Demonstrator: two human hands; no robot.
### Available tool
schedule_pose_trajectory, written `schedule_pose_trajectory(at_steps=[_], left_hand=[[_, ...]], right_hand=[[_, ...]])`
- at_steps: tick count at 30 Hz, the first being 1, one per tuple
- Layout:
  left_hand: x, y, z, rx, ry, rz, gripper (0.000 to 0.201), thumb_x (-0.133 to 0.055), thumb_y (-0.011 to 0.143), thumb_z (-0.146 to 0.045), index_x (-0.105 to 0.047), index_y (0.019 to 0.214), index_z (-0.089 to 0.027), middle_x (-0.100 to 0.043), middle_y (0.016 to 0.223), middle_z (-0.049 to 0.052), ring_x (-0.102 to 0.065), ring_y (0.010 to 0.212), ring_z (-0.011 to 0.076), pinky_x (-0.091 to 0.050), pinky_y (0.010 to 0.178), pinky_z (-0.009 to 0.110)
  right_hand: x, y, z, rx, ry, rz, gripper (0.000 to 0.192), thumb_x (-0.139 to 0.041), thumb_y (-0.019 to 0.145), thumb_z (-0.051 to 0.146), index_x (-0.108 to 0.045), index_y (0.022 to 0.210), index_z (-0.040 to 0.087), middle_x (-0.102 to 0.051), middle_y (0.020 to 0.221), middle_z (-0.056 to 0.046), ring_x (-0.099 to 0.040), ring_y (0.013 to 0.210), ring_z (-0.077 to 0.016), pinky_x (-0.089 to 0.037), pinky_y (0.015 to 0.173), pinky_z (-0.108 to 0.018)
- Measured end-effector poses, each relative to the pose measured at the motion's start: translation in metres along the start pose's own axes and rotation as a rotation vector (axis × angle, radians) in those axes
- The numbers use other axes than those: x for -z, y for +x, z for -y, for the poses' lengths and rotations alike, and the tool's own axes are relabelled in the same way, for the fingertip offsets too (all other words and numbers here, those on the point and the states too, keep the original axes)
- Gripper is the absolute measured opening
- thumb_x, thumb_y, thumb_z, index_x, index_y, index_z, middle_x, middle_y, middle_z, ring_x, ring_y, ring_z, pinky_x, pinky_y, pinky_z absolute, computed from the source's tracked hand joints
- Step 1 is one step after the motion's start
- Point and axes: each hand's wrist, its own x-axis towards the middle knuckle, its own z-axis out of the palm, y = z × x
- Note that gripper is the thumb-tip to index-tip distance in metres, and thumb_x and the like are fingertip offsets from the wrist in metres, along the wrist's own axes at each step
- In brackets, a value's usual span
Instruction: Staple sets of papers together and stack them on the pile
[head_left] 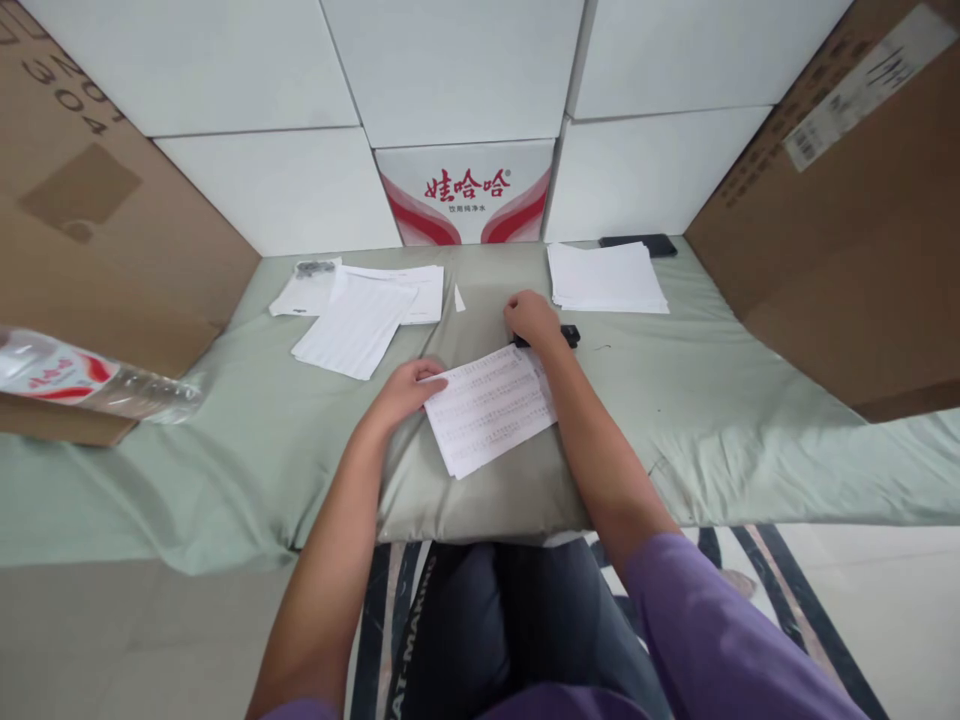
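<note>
My left hand [409, 390] pinches the upper left corner of a sheaf of printed sheets [491, 410], thumb on top. The sheets lie slightly turned on the cloth, covered in rows of small print. My right hand [534, 318] is closed in a fist on top of a black stapler [571, 336] at the sheets' upper right corner. Its fingers and part of the stapler are hidden, and the right forearm covers the sheets' right edge.
Loose papers [360, 320] lie at the left, a stack of white paper [607, 278] and a black phone [652, 245] at the back right. Cardboard boxes [847, 230] flank the surface, white boxes [465, 80] wall the back. A water bottle [97, 380] lies left.
</note>
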Motion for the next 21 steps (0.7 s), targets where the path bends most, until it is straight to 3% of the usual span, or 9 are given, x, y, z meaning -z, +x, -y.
schedule_pose_trajectory(at_steps=[10,17,21], left_hand=[[0.022,-0.007,0.004,-0.025,-0.061,-0.102,0.029,-0.074,0.062,-0.037,-0.063,0.080,-0.017,-0.064,0.072,0.001,-0.056,0.064,0.0155,-0.039,0.056,0.025],[0.058,-0.013,0.016,0.033,-0.262,-0.396,0.031,-0.073,0.059,-0.035,-0.056,0.081,-0.020,-0.056,0.061,-0.003,-0.048,0.051,0.0126,-0.032,0.046,0.021],[0.062,-0.010,0.017,-0.022,-0.382,-0.490,0.035,-0.073,0.061,-0.036,-0.053,0.086,-0.021,-0.059,0.065,-0.003,-0.052,0.053,0.0129,-0.039,0.046,0.021]], right_hand=[[0.006,0.001,-0.002,0.036,0.126,0.020,0.023,-0.050,0.087,0.021,-0.069,0.075,0.018,-0.071,0.074,-0.008,-0.062,0.075,-0.0196,-0.047,0.077,-0.030],[0.019,-0.006,0.000,0.178,0.295,0.112,0.030,-0.051,0.091,0.037,-0.069,0.078,0.017,-0.073,0.077,-0.007,-0.061,0.071,-0.0163,-0.042,0.069,-0.027],[0.019,-0.016,0.006,0.294,0.275,0.153,0.041,-0.052,0.092,0.049,-0.070,0.075,0.015,-0.074,0.082,-0.008,-0.062,0.075,-0.0168,-0.042,0.072,-0.027]])
